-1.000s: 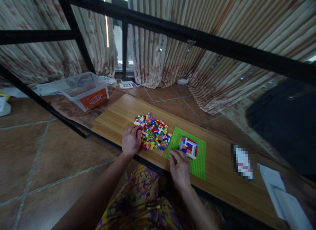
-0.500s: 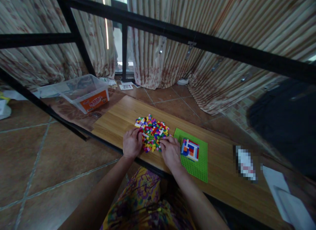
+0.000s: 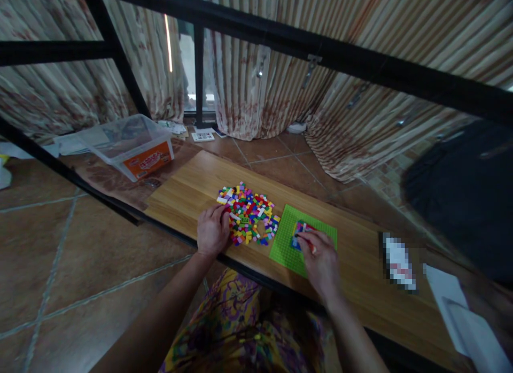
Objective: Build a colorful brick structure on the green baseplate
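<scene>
A loose pile of small coloured building bricks (image 3: 250, 204) lies on the wooden table. My left hand (image 3: 212, 231) rests at the pile's left edge, its fingers curled inward against the bricks; whatever they hold is hidden. To the right is a green studded baseplate (image 3: 286, 250) with a low square brick structure (image 3: 298, 226) on it. My right hand (image 3: 321, 258) is over this structure, thumb and fingers pinched at its left part on what looks like a small brick, mostly covered by the fingertips. The hand hides much of the structure.
A clear plastic box (image 3: 134, 143) with an orange label stands beyond the table's left end. Dark metal bars (image 3: 256, 31) cross in front of striped curtains (image 3: 248, 90). A blurred-out item (image 3: 398, 262) and white sheets (image 3: 460, 309) lie at the right.
My right hand has moved right, from the brick pile to the structure on the baseplate. The baseplate has turned a little. My left hand has stayed at the pile.
</scene>
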The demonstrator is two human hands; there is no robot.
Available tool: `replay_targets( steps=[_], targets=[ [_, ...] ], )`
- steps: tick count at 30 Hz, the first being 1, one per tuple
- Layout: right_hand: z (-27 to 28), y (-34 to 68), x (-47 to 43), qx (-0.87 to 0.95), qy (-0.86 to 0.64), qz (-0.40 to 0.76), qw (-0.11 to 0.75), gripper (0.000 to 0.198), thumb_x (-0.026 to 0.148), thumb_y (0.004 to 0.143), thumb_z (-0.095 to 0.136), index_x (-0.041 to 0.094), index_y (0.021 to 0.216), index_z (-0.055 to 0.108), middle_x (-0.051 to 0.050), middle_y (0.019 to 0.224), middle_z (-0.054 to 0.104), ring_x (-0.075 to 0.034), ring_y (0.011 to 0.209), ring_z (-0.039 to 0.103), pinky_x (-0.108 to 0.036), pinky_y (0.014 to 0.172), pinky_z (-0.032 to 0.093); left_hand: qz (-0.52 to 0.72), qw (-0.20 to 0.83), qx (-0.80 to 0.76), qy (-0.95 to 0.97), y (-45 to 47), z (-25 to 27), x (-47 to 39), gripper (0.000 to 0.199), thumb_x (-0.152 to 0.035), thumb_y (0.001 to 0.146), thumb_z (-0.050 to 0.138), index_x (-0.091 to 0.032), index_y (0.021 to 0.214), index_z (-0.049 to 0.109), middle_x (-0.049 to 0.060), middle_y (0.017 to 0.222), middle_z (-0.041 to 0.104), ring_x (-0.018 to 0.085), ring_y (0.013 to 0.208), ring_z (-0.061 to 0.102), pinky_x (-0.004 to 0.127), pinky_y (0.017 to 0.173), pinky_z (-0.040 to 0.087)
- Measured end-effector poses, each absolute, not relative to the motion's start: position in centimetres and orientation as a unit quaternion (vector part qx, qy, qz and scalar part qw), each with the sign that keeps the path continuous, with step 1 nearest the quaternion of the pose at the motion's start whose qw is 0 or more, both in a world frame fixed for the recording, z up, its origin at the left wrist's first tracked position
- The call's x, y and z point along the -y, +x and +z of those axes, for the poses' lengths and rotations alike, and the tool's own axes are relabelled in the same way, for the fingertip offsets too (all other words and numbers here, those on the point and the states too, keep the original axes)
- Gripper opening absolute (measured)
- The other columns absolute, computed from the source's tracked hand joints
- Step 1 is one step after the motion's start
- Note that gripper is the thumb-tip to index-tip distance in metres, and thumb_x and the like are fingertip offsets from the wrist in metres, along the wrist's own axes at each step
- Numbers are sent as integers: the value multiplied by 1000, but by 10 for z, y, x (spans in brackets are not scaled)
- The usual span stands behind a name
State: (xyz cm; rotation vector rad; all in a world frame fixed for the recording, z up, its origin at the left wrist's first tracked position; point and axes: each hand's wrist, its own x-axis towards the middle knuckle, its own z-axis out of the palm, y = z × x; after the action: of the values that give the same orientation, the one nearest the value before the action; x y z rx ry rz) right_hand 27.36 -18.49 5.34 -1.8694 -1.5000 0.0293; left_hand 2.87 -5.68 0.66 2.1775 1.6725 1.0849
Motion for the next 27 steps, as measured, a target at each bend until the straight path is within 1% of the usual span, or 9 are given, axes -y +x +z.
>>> replay_targets(
  steps=[2, 5, 11, 18, 27],
  targets=[
    [50, 292, 194, 562, -744, 29, 361, 34, 48, 89, 51, 22, 90, 73, -9, 100, 67, -24, 96, 59, -42, 89, 45, 365, 93, -565, 735, 29, 6, 57, 35, -34, 94, 42, -19, 114, 67, 9, 114, 67, 26, 103, 60, 41, 95, 46],
    [44, 306, 198, 554, -753, 54, 350, 35, 50, 88, 53, 22, 85, 73, -9, 98, 67, -24, 94, 60, -42, 89, 46, 365, 94, -563, 735, 29, 7, 57, 35, -34, 94, 42, -18, 114, 67, 10, 114, 67, 26, 103, 60, 41, 95, 46],
    [37, 305, 193, 577, -731, 76, 357, 31, 48, 87, 55, 23, 84, 74, -9, 99, 68, -24, 95, 61, -43, 88, 47, 367, 99, -561, 736, 28, 8, 56, 36, -34, 94, 42, -18, 113, 67, 10, 111, 67, 26, 103, 60, 42, 96, 46],
    [43, 310, 186, 601, -724, 97, 324, 24, 42, 85, 58, 25, 80, 74, -6, 91, 69, -21, 87, 62, -40, 85, 48, 371, 95, -558, 736, 28, 7, 56, 34, -34, 93, 43, -19, 112, 67, 10, 111, 67, 26, 102, 61, 41, 95, 46],
    [46, 308, 182, 569, -749, 113, 320, 25, 41, 83, 55, 23, 75, 71, -5, 86, 68, -21, 84, 62, -37, 82, 46, 367, 95, -559, 737, 28, 7, 56, 34, -33, 93, 43, -18, 113, 67, 10, 113, 67, 26, 102, 60, 41, 95, 46]
  ],
)
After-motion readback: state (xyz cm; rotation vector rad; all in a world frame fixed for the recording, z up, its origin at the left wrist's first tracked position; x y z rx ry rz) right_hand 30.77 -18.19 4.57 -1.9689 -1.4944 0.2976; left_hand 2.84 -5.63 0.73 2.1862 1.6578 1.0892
